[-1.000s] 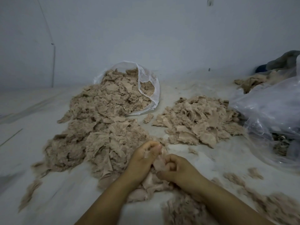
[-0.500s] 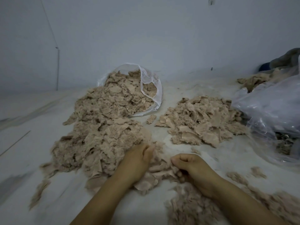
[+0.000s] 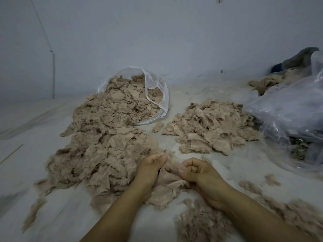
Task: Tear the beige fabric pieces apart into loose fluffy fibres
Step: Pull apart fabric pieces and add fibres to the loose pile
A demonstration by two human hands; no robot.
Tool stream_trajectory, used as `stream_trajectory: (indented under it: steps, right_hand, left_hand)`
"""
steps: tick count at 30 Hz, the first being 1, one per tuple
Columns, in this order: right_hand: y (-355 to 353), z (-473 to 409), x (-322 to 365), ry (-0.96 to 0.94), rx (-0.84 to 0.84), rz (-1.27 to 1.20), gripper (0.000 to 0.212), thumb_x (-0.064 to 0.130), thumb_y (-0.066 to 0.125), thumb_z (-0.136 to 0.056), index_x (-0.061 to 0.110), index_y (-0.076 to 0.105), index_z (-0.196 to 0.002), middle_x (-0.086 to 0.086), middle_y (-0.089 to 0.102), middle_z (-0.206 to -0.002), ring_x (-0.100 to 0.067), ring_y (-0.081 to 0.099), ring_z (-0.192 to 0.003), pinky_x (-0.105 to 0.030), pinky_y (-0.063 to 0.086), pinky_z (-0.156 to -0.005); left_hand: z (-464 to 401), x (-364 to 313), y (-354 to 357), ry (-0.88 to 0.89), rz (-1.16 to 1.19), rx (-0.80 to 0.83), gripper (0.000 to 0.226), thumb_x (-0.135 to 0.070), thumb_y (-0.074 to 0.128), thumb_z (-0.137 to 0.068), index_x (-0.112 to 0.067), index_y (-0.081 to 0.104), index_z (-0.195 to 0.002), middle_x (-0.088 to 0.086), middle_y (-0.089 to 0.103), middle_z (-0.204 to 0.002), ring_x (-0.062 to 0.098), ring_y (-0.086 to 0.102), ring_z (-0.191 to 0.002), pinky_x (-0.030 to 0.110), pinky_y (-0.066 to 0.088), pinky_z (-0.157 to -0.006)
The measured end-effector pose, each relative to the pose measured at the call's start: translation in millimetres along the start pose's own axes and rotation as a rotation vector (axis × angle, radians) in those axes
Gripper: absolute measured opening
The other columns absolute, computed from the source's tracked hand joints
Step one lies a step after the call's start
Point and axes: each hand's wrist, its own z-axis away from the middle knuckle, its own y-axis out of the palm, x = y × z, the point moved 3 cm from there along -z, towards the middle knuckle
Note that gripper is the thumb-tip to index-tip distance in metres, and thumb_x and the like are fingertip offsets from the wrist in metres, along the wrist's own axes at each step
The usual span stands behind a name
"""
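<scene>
Beige scraps cover most of the pale grey floor (image 3: 192, 95) I am looking down on; it runs back to a plain blue-grey wall (image 3: 157, 32) with a thin pipe (image 3: 53, 74) down its left part. My left hand (image 3: 151, 167) and right hand (image 3: 197, 172) sit close together low in the middle, each with fingers curled and pinching the same beige fabric piece (image 3: 172, 169), which is stretched thin between them and hangs to the floor below. Just left of the hands rises the big heap of fabric pieces (image 3: 99, 154), and it spills out of a clear bag lying on its side (image 3: 157, 88) near the wall. A smaller heap (image 3: 208, 126) lies apart to the right. Loose fluffy fibres (image 3: 201, 222) gather under my right forearm and trail to the lower right. At the right edge stands a crumpled clear plastic sack (image 3: 288, 109), with more beige cloth (image 3: 265, 82) and a grey bundle (image 3: 300, 58) behind it. The picture is dim and somewhat blurred at the edges.
</scene>
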Motion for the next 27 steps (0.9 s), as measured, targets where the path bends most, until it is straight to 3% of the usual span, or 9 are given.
stream_trajectory:
  steps: [4, 8, 12, 14, 17, 19, 21, 23, 27]
  right_hand:
    - [0.7, -2.0, -0.4, 0.04, -0.017, -0.005, 0.017, 0.0, 0.056, -0.09, 0.007, 0.056, -0.074, -0.006, 0.051, -0.06, -0.011, 0.046, -0.047, -0.022, 0.043, -0.046]
    - [5.6, 1.7, -1.7, -0.056, -0.012, 0.149, 0.018, 0.023, 0.068, -0.086, 0.01, 0.059, -0.079, 0.002, 0.055, -0.054, -0.007, 0.049, -0.045, -0.018, 0.04, -0.045]
    - [6.3, -0.4, -1.9, -0.119, -0.084, 0.177, 0.038, 0.023, 0.06, -0.092, 0.018, 0.048, -0.056, 0.001, 0.04, -0.045, -0.008, 0.031, -0.038, -0.018, 0.029, -0.038]
    - [3.4, -1.9, -1.9, -0.122, -0.135, 0.148, 0.04, 0.019, 0.054, -0.094, 0.018, 0.047, -0.055, -0.002, 0.04, -0.044, -0.011, 0.033, -0.038, -0.023, 0.031, -0.042]
    - [3.1, -0.4, -0.8, -0.12, -0.136, 0.231, 0.028, 0.036, 0.056, -0.091, 0.016, 0.058, -0.071, 0.002, 0.054, -0.056, -0.012, 0.05, -0.048, -0.025, 0.04, -0.048]
    - [5.9, 0.2, -3.4, -0.142, -0.068, 0.348, 0.037, 0.048, 0.07, -0.078, 0.013, 0.061, -0.084, 0.006, 0.057, -0.065, -0.007, 0.054, -0.059, -0.021, 0.044, -0.057]
    - [6.8, -0.1, -2.7, -0.224, -0.074, 0.447, 0.035, 0.037, 0.076, -0.076, 0.007, 0.061, -0.084, 0.004, 0.055, -0.065, -0.007, 0.05, -0.059, -0.022, 0.042, -0.058]
    - [4.4, -1.7, -0.5, -0.285, -0.112, 0.456, 0.025, 0.026, 0.069, -0.085, 0.005, 0.06, -0.075, 0.006, 0.051, -0.056, -0.005, 0.044, -0.05, -0.017, 0.037, -0.052]
    - [-0.5, -4.7, -2.6, -0.171, -0.114, 0.297, 0.033, 0.023, 0.058, -0.094, 0.011, 0.052, -0.064, 0.0, 0.044, -0.051, -0.014, 0.039, -0.048, -0.021, 0.036, -0.045]
  left_hand:
    - [-0.2, 2.5, 4.4, 0.066, -0.065, -0.063, 0.025, -0.011, 0.051, -0.095, -0.004, 0.065, -0.076, 0.012, 0.069, -0.075, 0.022, 0.064, -0.069, 0.034, 0.051, -0.072]
    - [5.4, 1.0, 14.7, 0.269, -0.271, 0.04, 0.029, -0.011, 0.053, -0.094, -0.002, 0.059, -0.068, 0.001, 0.057, -0.063, 0.01, 0.053, -0.062, 0.025, 0.044, -0.063]
    - [8.0, 1.6, 12.8, 0.28, -0.183, 0.038, 0.032, -0.016, 0.052, -0.094, 0.004, 0.056, -0.069, 0.006, 0.054, -0.065, 0.014, 0.05, -0.065, 0.028, 0.042, -0.064]
    - [9.2, 2.6, 11.9, 0.271, -0.154, 0.033, 0.032, -0.019, 0.05, -0.095, -0.005, 0.054, -0.067, 0.004, 0.052, -0.063, 0.013, 0.049, -0.063, 0.027, 0.042, -0.062]
    - [11.8, 4.6, 13.3, 0.268, -0.142, 0.06, 0.035, -0.024, 0.049, -0.095, -0.003, 0.055, -0.067, 0.006, 0.055, -0.064, 0.016, 0.052, -0.064, 0.027, 0.045, -0.062]
    - [14.4, 5.5, 15.2, 0.261, -0.159, 0.085, 0.037, -0.034, 0.053, -0.088, -0.005, 0.056, -0.066, 0.008, 0.052, -0.063, 0.018, 0.049, -0.063, 0.03, 0.043, -0.061]
    - [15.4, 4.6, 15.5, 0.261, -0.155, 0.1, 0.034, -0.035, 0.054, -0.087, -0.01, 0.057, -0.063, 0.005, 0.052, -0.06, 0.016, 0.049, -0.06, 0.028, 0.043, -0.058]
    - [13.9, 3.3, 13.8, 0.291, -0.205, 0.09, 0.038, -0.03, 0.051, -0.092, -0.005, 0.05, -0.063, 0.01, 0.043, -0.06, 0.017, 0.041, -0.058, 0.031, 0.038, -0.057]
    - [11.2, 4.7, 11.5, 0.305, -0.266, 0.057, 0.043, -0.029, 0.052, -0.092, -0.013, 0.036, -0.055, -0.005, 0.034, -0.052, 0.009, 0.032, -0.051, 0.024, 0.032, -0.052]
